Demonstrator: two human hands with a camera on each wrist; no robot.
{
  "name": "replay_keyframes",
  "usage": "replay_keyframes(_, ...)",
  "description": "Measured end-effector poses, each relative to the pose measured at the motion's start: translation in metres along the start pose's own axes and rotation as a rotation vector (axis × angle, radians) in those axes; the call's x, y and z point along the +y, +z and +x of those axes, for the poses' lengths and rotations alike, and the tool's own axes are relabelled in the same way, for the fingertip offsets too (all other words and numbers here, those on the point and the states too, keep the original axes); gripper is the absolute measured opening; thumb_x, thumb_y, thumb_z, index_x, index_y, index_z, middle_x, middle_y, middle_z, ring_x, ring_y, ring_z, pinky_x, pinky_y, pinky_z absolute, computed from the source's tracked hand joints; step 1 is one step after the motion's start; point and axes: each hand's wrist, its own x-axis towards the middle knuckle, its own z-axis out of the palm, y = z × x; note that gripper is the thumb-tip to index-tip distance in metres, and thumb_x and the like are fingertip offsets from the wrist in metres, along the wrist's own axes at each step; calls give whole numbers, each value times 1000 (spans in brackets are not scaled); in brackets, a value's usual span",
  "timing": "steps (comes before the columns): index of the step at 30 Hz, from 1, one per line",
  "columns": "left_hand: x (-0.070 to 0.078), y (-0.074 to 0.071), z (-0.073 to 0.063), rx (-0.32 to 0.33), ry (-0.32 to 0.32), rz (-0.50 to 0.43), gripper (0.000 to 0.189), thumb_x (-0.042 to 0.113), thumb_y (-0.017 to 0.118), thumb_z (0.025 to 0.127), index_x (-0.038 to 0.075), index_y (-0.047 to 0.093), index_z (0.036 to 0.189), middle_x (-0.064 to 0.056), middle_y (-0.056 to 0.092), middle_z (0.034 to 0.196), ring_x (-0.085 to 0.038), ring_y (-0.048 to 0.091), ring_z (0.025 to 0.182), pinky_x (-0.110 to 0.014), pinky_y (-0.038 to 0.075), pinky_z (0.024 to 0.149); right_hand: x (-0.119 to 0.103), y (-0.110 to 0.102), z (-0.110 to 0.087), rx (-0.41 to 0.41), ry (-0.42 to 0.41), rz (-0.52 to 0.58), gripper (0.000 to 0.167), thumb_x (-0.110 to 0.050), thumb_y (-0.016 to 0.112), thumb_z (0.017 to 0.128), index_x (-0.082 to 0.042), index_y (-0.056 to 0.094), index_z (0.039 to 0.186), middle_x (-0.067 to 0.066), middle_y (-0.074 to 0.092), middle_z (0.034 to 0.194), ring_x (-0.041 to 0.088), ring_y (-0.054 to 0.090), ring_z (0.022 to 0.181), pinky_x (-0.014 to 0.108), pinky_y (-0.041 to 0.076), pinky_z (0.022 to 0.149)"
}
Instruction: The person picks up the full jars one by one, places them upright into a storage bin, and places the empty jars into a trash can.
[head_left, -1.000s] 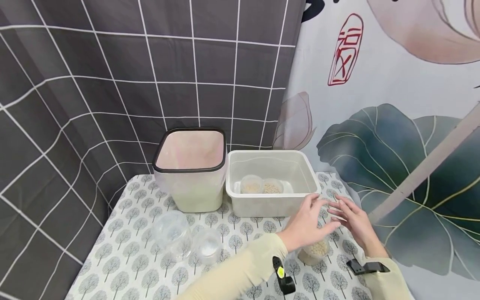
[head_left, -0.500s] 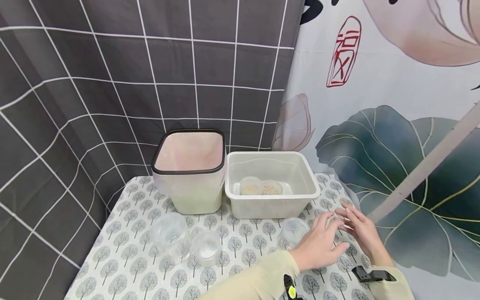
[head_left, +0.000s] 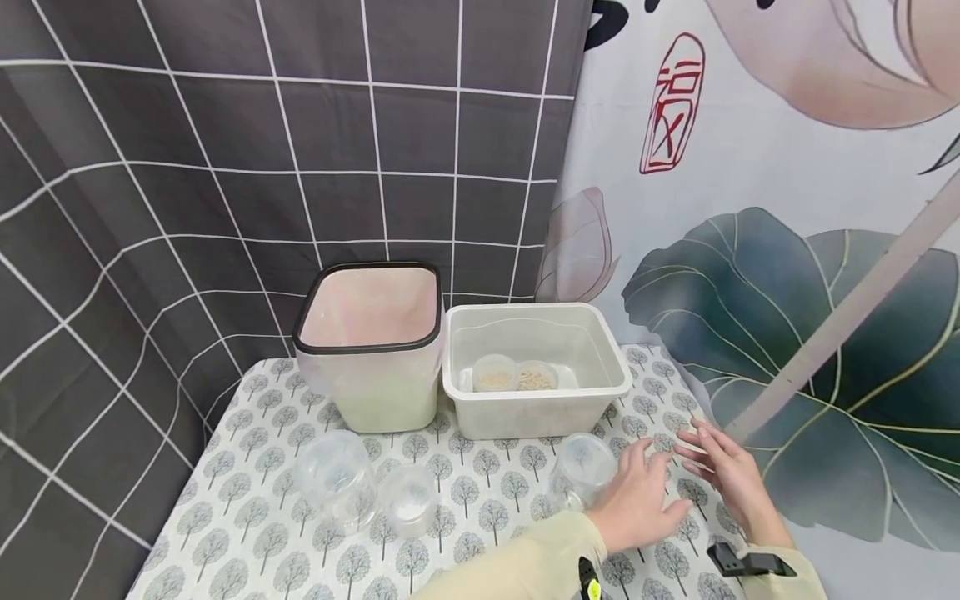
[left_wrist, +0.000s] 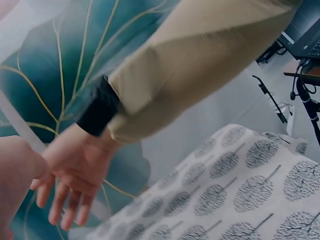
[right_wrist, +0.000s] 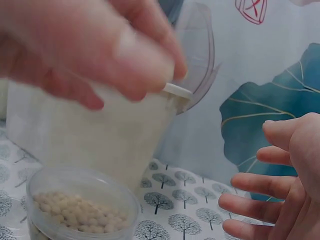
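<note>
In the head view my left hand (head_left: 637, 500) hovers over the right part of the table, fingers loosely bent, with nothing seen in its grasp. A clear plastic tub (head_left: 583, 465) stands just left of it, partly behind the wrist. My right hand (head_left: 731, 479) is raised to the right, fingers spread and pointing left, palm towards the left hand. The right wrist view has a clear tub of beige beans (right_wrist: 80, 215) below the blurred left hand (right_wrist: 100, 50); in the head view that tub is hidden. My right hand (right_wrist: 290, 185) shows an empty palm there.
A white basin (head_left: 540, 417) holds two tubs of beans or grains (head_left: 495, 375). Left of it stands a tall bin with a black rim (head_left: 367, 347). Clear tubs (head_left: 408, 500) sit at the front left on the tree-print cloth (head_left: 255, 508). Curtains hang behind.
My left hand has moved right and nearer to me, uncovering the clear tub and covering the bean tub. My right hand has dropped slightly, and the head view has shifted a little.
</note>
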Motion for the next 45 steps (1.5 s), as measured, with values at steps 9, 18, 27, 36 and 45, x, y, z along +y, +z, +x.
replay_keyframes(9,-10,25,4,10,-47,109,66,53,63,80,14,43,130,-14,23,145,-24,22,134,-27,39,98,24,-11,11,-12,-34,-23,43,-31,45,98,-17,43,138,-7,65,112,13,64,97,28,54,77)
replay_keyframes(18,-13,47,5,-57,-119,275,89,61,68,71,10,37,137,-22,23,144,-32,20,135,-35,32,105,37,-15,14,-3,-11,-24,53,-35,46,97,-10,34,143,-7,65,111,12,64,96,28,54,76)
replay_keyframes(27,-18,61,11,-83,-135,325,101,58,79,57,19,36,140,-22,21,146,-34,20,135,-40,36,101,18,-3,5,-15,-20,-30,51,-35,46,98,-10,36,141,-9,65,109,12,64,96,27,53,78)
replay_keyframes(36,-12,54,12,-207,-136,506,74,37,71,75,36,36,141,-15,25,148,-34,25,134,-40,43,95,7,4,1,49,11,-47,54,-35,46,97,-8,34,142,-6,65,111,12,64,98,28,53,79)
replay_keyframes(45,-18,55,17,-209,-110,566,70,41,70,74,36,40,138,-12,34,142,-33,35,126,-36,46,88,25,-7,8,-17,-73,49,47,-31,46,98,-10,39,140,-4,65,112,14,64,97,28,54,77)
